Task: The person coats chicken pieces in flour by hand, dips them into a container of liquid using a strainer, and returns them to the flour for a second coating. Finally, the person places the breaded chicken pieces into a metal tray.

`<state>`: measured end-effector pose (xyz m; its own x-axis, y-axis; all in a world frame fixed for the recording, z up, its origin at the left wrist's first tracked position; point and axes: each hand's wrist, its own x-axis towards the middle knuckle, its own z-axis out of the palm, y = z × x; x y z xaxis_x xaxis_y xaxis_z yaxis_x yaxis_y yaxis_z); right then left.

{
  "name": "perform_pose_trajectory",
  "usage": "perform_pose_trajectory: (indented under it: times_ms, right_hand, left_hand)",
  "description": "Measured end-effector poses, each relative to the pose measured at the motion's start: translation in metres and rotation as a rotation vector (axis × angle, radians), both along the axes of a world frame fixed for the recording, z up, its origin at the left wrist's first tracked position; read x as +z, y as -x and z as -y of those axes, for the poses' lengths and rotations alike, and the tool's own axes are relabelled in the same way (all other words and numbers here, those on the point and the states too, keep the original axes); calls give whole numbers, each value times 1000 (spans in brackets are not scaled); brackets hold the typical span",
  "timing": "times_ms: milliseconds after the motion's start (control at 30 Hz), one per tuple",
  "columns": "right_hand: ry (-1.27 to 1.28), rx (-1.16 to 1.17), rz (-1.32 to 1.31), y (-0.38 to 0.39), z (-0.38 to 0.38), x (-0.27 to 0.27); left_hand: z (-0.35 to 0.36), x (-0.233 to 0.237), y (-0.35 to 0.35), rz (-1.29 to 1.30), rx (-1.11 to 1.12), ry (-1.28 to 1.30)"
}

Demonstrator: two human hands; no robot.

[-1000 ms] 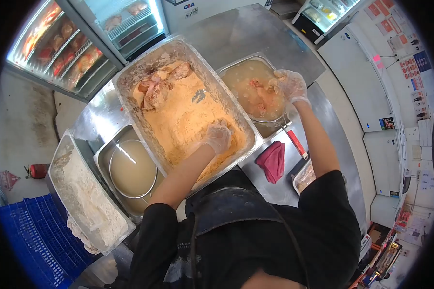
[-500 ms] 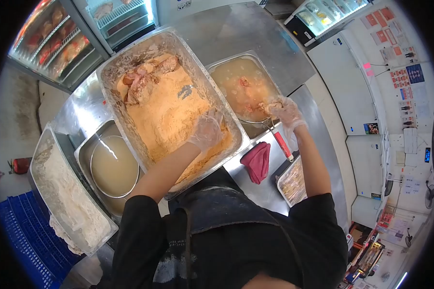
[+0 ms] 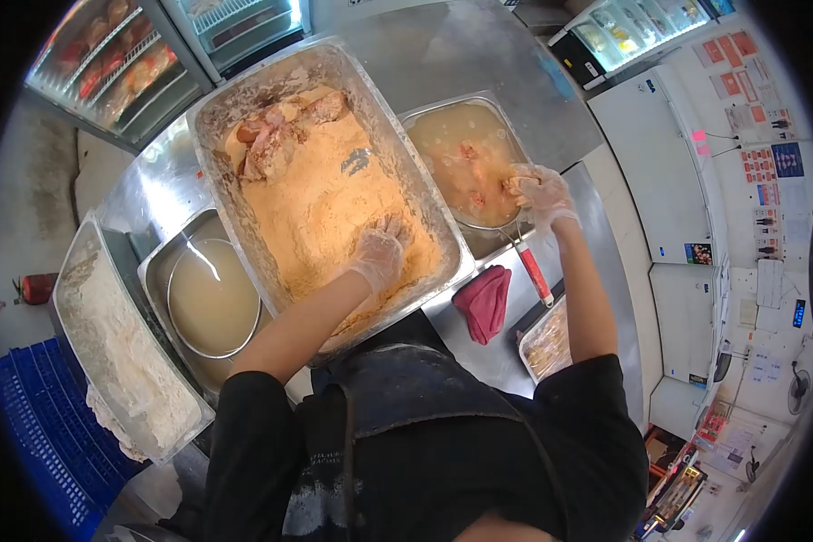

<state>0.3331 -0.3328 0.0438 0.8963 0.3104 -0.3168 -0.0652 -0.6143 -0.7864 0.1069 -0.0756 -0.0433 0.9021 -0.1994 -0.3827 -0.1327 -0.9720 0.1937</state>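
My left hand [image 3: 378,256], in a clear plastic glove, rests palm down in the orange seasoned flour [image 3: 312,203] of a large metal tray [image 3: 456,265]. Its fingers are stretched out, their tips dusted with flour. Coated raw chicken pieces [image 3: 275,144] lie at the tray's far end. To the right, my gloved right hand [image 3: 544,194] grips a chicken piece [image 3: 518,183] at the edge of a pan of cloudy liquid [image 3: 443,149]. Reddish pieces show in that liquid. A strainer with a red handle [image 3: 535,271] sits in this pan.
A pink cloth [image 3: 484,305] and a wrapped tray [image 3: 546,343] lie near me on the right. At left are another pan [image 3: 154,271] holding a round strainer in cloudy liquid, a tub of white flour [image 3: 122,352] and a blue crate [image 3: 41,425]. Fridges stand behind.
My right hand has moved slightly away from me with the chicken piece. My left hand has shifted a little toward me and left in the flour. The view has tilted slightly.
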Motion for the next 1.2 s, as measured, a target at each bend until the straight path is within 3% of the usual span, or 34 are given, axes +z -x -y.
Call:
perform_pose_trajectory:
  times_ms: [167, 267, 333, 467, 533, 667, 733, 800, 867, 933, 1000, 1033, 1067, 1133, 1167, 1200]
  right_hand:
    - [-201, -43, -189, 0, 5, 10]
    - [-88, -27, 31, -17, 2, -8]
    - [142, 49, 282, -21, -9, 3]
    - [378, 162, 309, -22, -12, -4]
    - [692, 302, 539, -15, -21, -6]
    - [777, 423, 569, -39, -10, -55]
    - [955, 489, 795, -27, -20, -27]
    - [906, 414, 747, -4, -41, 28]
    - [850, 336, 705, 16, -64, 61]
    - [283, 294, 1005, 40, -79, 76]
    - [48, 210, 792, 85, -130, 101]
    - [-10, 158, 781, 103, -155, 88]
    - [21, 168, 893, 115, -177, 32]
    - [421, 554, 426, 146, -220, -11]
    - [200, 420, 294, 160, -217, -25]
    - [193, 400, 333, 152, -216, -10]
  left_hand:
    - [-8, 1, -1, 18, -30, 20]
    - [-15, -3, 1, 106, -40, 53]
    - [-22, -15, -3, 99, -11, 68]
    - [-33, -16, 3, 189, 41, 157]
    - [-32, -22, 4, 244, 45, 147]
    - [-31, -32, 5, 326, 44, 151]
    - [-36, -17, 6, 274, 46, 181]
    - [-40, -8, 7, 222, 52, 212]
    - [-51, -3, 3, -10, 21, 135]
    - [-60, 22, 14, 43, 103, 174]
    - [-69, 45, 30, 101, 156, 210]
    - [-75, 54, 41, 125, 236, 185]
    - [-80, 60, 50, 150, 307, 160]
    - [-83, 68, 67, 106, 416, 124]
    - [-79, 70, 85, 107, 369, 111]
    - [-78, 66, 94, 104, 318, 83]
